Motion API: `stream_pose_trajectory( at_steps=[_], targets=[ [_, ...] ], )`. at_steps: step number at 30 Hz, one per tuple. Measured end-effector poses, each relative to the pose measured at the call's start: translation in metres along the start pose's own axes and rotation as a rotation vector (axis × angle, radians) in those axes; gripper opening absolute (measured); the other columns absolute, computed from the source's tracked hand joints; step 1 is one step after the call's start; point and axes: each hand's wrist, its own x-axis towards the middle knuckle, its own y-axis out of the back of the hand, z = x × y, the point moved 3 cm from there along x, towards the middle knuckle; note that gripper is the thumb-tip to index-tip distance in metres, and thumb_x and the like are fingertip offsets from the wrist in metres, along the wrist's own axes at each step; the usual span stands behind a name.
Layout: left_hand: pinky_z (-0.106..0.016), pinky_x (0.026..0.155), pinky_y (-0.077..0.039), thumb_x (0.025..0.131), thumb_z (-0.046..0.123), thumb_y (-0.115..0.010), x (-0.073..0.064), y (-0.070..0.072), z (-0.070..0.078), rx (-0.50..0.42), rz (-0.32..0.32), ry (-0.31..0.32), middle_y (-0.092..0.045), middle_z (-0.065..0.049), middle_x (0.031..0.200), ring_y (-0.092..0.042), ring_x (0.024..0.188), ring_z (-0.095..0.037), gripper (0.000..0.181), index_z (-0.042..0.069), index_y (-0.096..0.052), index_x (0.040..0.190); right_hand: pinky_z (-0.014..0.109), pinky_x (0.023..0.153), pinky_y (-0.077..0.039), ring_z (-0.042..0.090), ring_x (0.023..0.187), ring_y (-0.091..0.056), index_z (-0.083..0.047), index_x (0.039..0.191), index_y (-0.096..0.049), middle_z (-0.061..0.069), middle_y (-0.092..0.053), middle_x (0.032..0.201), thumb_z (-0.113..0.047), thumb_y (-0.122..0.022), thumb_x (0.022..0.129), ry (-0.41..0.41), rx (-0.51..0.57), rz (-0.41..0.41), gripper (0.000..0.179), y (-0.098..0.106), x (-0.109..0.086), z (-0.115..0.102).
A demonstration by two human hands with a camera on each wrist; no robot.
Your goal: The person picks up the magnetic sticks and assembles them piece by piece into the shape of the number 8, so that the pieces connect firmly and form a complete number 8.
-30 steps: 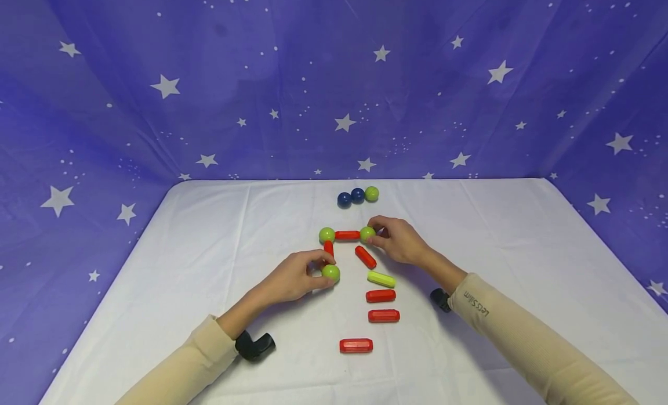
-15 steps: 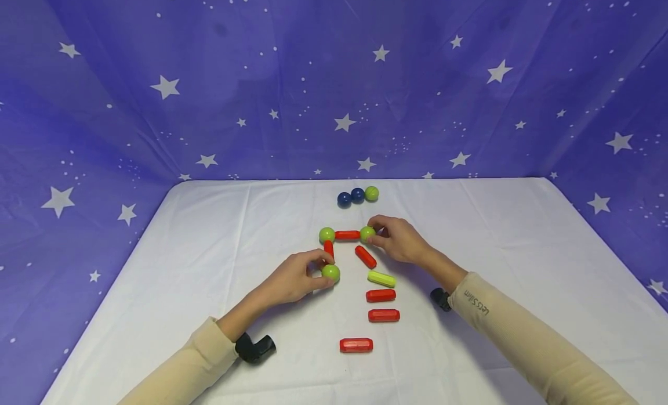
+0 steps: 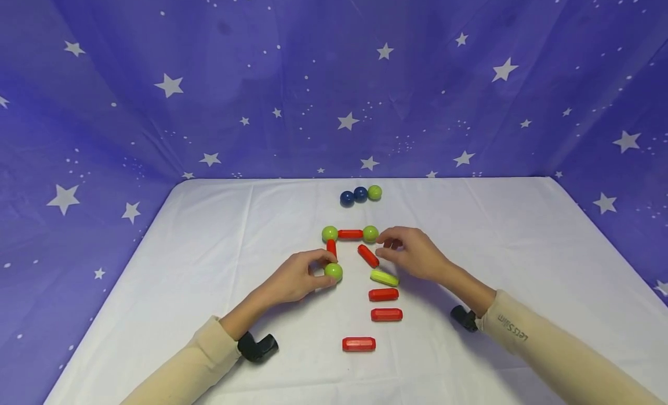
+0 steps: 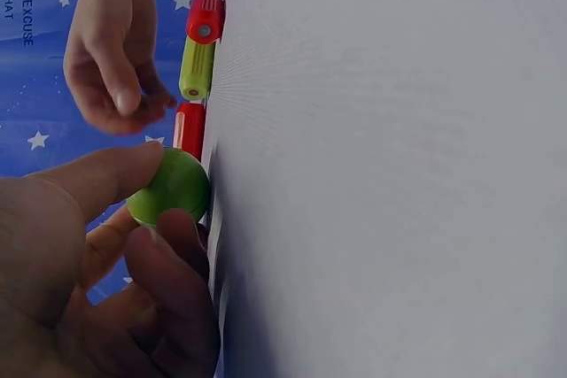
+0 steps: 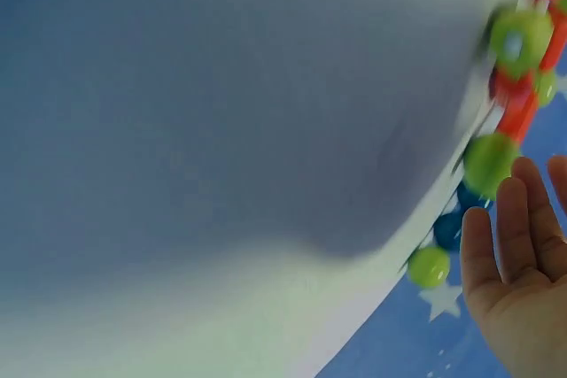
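Observation:
My left hand [image 3: 294,278] pinches a green ball [image 3: 333,271] between thumb and fingers; the left wrist view shows this green ball [image 4: 173,188] low over the white cloth. From it a red magnetic rod [image 3: 331,249] leads up to a second green ball [image 3: 330,234]. Another red rod [image 3: 350,234] joins that ball to a third green ball [image 3: 370,233]. Just right of this third ball my right hand [image 3: 416,255] hovers with loosely bent fingers and holds nothing. A loose red rod [image 3: 368,256] lies slanted near its fingertips.
A yellow-green rod [image 3: 384,278] and several red rods, such as the nearest one [image 3: 359,344], lie on the white tablecloth [image 3: 250,219]. Two blue balls [image 3: 360,194] and a green ball [image 3: 374,192] stand in a row at the back, before a starry purple curtain [image 3: 313,74].
My right hand has let go of the third green ball and drawn back toward the right and nearer me. The left hand keeps its hold on its ball. The view has shifted slightly.

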Motion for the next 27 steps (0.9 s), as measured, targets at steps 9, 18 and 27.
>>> stream_pose_trajectory(
  at_steps=[9, 18, 27],
  targets=[
    [-0.03, 0.061, -0.05, 0.088, 0.018, -0.076, 0.0, 0.0, -0.001, -0.024, -0.001, 0.01, -0.064, 0.0, 0.11, -0.058, 0.058, -0.013, 0.031, 0.019, -0.067, 0.117, 0.031, 0.073, -0.05, 0.011, 0.078, -0.056, -0.011, 0.1, -0.072, -0.011, -0.061, 0.084, -0.014, -0.077, 0.085, -0.005, -0.007, -0.098, 0.016, -0.009, -0.03, -0.007],
    [-0.03, 0.054, -0.048, 0.087, 0.018, -0.076, -0.002, 0.0, -0.002, -0.035, 0.004, 0.029, -0.064, 0.0, 0.11, -0.057, 0.054, -0.014, 0.031, 0.019, -0.067, 0.117, 0.029, 0.073, -0.05, 0.01, 0.079, -0.056, -0.01, 0.102, -0.073, -0.01, -0.063, 0.088, -0.009, -0.077, 0.085, -0.005, -0.025, -0.14, 0.018, -0.012, -0.037, -0.001],
    [-0.029, 0.059, -0.049, 0.087, 0.017, -0.076, -0.002, -0.001, -0.001, -0.029, 0.013, 0.017, -0.065, 0.0, 0.11, -0.058, 0.055, -0.014, 0.03, 0.019, -0.068, 0.116, 0.03, 0.075, -0.05, 0.009, 0.08, -0.056, -0.007, 0.106, -0.073, -0.009, -0.065, 0.09, -0.007, -0.074, 0.086, 0.005, -0.042, -0.139, 0.02, -0.012, -0.038, -0.001]
  ],
)
